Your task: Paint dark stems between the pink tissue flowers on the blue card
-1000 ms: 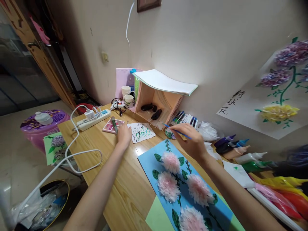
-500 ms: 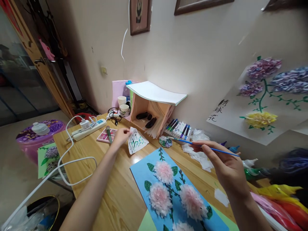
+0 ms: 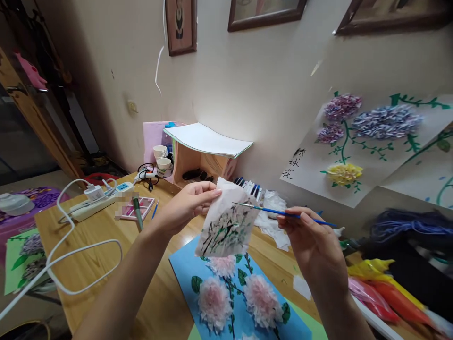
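My left hand (image 3: 193,203) pinches the top edge of a white tissue (image 3: 226,231) streaked with black and green paint, holding it up over the table. In my right hand (image 3: 311,241) is a thin blue paintbrush (image 3: 283,213), its tip pointing left at the tissue's face; I cannot tell whether the bristles touch it. Below the tissue lies a blue sheet (image 3: 187,269) with fluffy pink paper flowers (image 3: 214,304), painted dark stems and green leaves. The tissue hides the top of that sheet and the spot where the paint palette lay.
A white power strip (image 3: 95,203) with a looping cable sits on the left of the wooden table (image 3: 155,293), near a pink paint box (image 3: 138,208). Behind stand paper cups (image 3: 163,166), an open box (image 3: 184,163) and markers (image 3: 253,188). Coloured bags (image 3: 375,288) lie at right.
My left hand has lifted the tissue off the table and brought it right, in front of the brush. The brush stays in my right hand. The view has turned slightly right.
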Demonstrator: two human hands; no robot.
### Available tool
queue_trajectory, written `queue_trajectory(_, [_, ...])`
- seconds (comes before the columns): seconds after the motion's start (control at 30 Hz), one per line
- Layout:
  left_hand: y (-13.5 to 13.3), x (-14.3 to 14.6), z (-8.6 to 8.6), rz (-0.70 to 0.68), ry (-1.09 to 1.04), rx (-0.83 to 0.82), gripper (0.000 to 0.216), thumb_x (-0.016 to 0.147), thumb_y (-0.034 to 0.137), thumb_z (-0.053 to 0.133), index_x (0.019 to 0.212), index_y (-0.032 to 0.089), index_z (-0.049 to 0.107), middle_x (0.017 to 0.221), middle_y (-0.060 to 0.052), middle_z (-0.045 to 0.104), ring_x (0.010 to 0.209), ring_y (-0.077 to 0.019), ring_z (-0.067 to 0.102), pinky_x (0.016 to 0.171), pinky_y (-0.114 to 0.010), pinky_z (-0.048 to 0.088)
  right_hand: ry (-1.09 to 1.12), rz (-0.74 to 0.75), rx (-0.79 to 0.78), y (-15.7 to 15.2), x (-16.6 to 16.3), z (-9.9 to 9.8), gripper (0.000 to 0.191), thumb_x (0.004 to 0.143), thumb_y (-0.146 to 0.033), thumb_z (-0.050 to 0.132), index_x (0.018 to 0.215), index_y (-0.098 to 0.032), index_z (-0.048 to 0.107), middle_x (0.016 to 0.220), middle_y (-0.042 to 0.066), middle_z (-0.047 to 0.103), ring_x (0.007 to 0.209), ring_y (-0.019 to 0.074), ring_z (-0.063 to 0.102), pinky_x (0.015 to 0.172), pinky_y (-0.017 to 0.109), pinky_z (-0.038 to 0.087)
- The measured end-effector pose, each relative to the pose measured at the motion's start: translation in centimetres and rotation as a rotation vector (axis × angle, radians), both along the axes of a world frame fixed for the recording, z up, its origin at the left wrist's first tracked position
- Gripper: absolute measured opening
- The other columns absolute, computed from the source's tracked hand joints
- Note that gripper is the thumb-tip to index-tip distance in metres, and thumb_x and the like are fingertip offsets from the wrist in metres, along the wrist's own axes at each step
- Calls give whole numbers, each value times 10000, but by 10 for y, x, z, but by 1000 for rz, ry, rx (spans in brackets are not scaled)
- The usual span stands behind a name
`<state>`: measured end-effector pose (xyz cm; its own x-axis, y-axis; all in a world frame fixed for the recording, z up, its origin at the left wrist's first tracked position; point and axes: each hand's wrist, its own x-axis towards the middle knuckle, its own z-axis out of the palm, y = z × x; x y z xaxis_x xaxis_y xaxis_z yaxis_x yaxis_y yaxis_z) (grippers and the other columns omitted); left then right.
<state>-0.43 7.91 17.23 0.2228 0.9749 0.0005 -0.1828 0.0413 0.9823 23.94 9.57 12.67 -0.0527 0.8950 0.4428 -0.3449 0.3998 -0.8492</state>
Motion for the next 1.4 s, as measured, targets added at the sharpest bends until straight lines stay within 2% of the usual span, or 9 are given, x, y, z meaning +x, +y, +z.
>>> queue_trajectory(0.23, [-1, 3, -5, -89, -67, -69, 270, 804, 409, 678, 793, 142, 644, 706, 8, 599, 627, -65, 538, 579, -142, 423, -69, -26, -25, 3, 0, 2, 161, 821, -321, 647, 832, -198, 750, 749, 18, 700, 692, 98, 662, 660, 162, 547])
queue_trajectory(0.37, [4, 6, -6, -77, -115, -65, 322, 831, 457, 632, 828, 139, 678, 720, -19, 655, 660, -87, 588, 613, -155, 450, -102, -66, -9, 2, -1, 2, 185, 852, -331, 621, 836, -199, 750, 757, 15, 704, 705, 94, 667, 663, 156, 545])
queue_trajectory(0.47, [5, 9, -6, -80, -60, -34, 277, 781, 388, 703, 919, 148, 689, 766, -17, 680, 659, -87, 590, 635, -165, 454, -125, -93, 24, -1, -1, 4, 190, 869, -328, 605, 843, -206, 748, 753, 8, 707, 703, 91, 670, 664, 153, 544])
queue_trajectory(0.53, [5, 9, -6, -84, 5, -24, 322, 743, 357, 743, 981, 149, 682, 791, -22, 690, 647, -84, 588, 605, -161, 440, -141, -118, 46, -2, -1, 5, 184, 876, -322, 599, 847, -216, 747, 764, 3, 712, 707, 90, 672, 670, 157, 545])
queue_trajectory(0.73, [4, 9, -6, -71, 96, -46, 401, 720, 357, 767, 1047, 171, 629, 801, -27, 705, 644, -97, 604, 569, -175, 431, -227, -169, 73, -7, 2, 2, 179, 896, -314, 581, 877, -228, 737, 797, -1, 715, 732, 98, 663, 685, 183, 543])
queue_trajectory(0.87, [3, 12, -5, -17, 157, -2, 391, 702, 334, 779, 1016, 168, 615, 837, -27, 713, 692, -121, 625, 600, -202, 450, -267, -173, 86, -10, 2, 1, 194, 906, -311, 567, 894, -218, 736, 771, 10, 716, 721, 116, 657, 678, 218, 539])
queue_trajectory(1.0, [1, 15, -4, 42, 209, 19, 394, 651, 321, 806, 945, 158, 600, 785, -26, 715, 667, -140, 624, 596, -225, 444, -285, -176, 106, -13, 2, 3, 192, 905, -299, 567, 902, -216, 740, 772, 15, 714, 724, 122, 653, 687, 233, 531])
queue_trajectory(1.4, [-2, 15, -4, 40, 236, 52, 344, 637, 285, 813, 881, 163, 604, 727, -9, 685, 663, -126, 614, 567, -198, 437, -218, -238, 60, -13, 3, 4, 207, 888, -323, 587, 844, -210, 755, 742, 24, 725, 654, 130, 659, 601, 237, 547])
